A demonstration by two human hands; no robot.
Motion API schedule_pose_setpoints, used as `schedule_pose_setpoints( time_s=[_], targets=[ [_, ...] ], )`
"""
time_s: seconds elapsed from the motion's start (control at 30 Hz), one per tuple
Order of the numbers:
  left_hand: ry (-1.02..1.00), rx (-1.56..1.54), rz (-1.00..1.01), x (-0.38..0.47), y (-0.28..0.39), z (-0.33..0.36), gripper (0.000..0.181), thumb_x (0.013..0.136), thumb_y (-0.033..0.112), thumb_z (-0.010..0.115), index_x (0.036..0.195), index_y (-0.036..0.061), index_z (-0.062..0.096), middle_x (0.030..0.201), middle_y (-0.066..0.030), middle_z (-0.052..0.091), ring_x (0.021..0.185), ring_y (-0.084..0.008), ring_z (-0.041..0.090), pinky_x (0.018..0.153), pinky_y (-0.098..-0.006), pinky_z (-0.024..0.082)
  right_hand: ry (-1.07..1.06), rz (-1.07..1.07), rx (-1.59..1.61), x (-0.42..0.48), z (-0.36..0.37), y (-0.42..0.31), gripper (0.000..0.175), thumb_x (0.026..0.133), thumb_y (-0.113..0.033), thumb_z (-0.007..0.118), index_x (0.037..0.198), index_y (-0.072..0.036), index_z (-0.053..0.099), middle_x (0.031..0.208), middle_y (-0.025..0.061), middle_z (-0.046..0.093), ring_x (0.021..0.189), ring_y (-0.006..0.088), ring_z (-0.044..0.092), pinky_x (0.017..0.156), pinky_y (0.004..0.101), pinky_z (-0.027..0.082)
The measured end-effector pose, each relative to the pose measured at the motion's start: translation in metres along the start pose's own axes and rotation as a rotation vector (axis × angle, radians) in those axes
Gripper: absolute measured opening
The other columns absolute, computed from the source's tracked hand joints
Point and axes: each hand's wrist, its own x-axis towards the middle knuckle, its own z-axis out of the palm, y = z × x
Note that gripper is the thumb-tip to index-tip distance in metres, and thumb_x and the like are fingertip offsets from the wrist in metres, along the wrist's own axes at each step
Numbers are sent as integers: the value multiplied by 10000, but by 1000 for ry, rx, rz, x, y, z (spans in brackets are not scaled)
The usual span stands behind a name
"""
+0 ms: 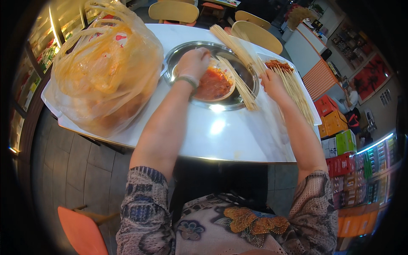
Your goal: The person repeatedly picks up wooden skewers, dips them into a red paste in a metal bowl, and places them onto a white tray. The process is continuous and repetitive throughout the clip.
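My left hand [193, 63], with a green bangle at the wrist, is over the left side of a bowl of red marinated meat [215, 83]; its fingertips are curled, and what they hold is hidden. The bowl sits in a round steel tray [197, 103], where a bundle of bamboo skewers [240, 86] leans across its right side. Beyond my right hand [272, 83], more bare skewers [232, 43] lie across the tray's far edge. My right fingers are closed around thin skewers, blurred. Beside that hand, skewers threaded with meat [280, 66] lie on a white tray [315, 116].
A large bulging plastic bag [108, 73] fills the left of the white table [204, 134]. Wooden chairs [173, 12] stand at the far side, and an orange chair seat [82, 231] is at lower left. Stacked boxes [334, 122] and a seated person [351, 95] are at right.
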Motion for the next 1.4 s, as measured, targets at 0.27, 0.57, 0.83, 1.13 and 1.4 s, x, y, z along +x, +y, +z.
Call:
schedule_pose_setpoints(
  time_s=[0.27, 0.57, 0.83, 1.13, 1.4],
  targets=[
    [19, 29, 52, 5, -13, 9, 246, 955, 229, 620, 1129, 105, 741, 978, -177, 736, 903, -326, 709, 831, -384, 542, 354, -89, 972, -51, -20, -27, 161, 1083, -147, 456, 1058, -25, 559, 774, -6, 522, 591, 53, 447, 527, 198, 367],
    [-1, 57, 103, 5, -13, 7, 245, 951, 212, 632, 1125, 76, 738, 947, -175, 741, 865, -300, 720, 810, -363, 547, 435, -141, 955, -92, 6, -19, 125, 1101, -172, 417, 1069, -65, 473, 812, 22, 519, 645, 94, 488, 605, 252, 445],
    [-28, 55, 92, 2, -7, 6, 219, 949, 153, 638, 1122, 62, 737, 968, -181, 740, 889, -311, 720, 829, -356, 547, 342, -152, 955, -97, 2, -14, 122, 1100, -169, 410, 1085, -64, 471, 849, 34, 545, 694, 115, 512, 694, 278, 491],
    [-39, 48, 98, -2, -5, 6, 240, 942, 236, 626, 1099, 96, 739, 982, -225, 713, 939, -396, 685, 853, -447, 534, 329, -150, 987, -103, 0, -12, 111, 1083, -102, 400, 1076, -44, 494, 854, 47, 585, 754, 113, 540, 720, 273, 486],
    [-51, 27, 105, 0, -12, 8, 245, 937, 237, 629, 1111, 103, 738, 965, -221, 711, 933, -395, 682, 848, -442, 532, 324, -104, 1036, -99, 0, -13, 106, 1082, -121, 420, 1095, -53, 502, 808, 23, 556, 647, 77, 483, 596, 234, 439]
  ],
)
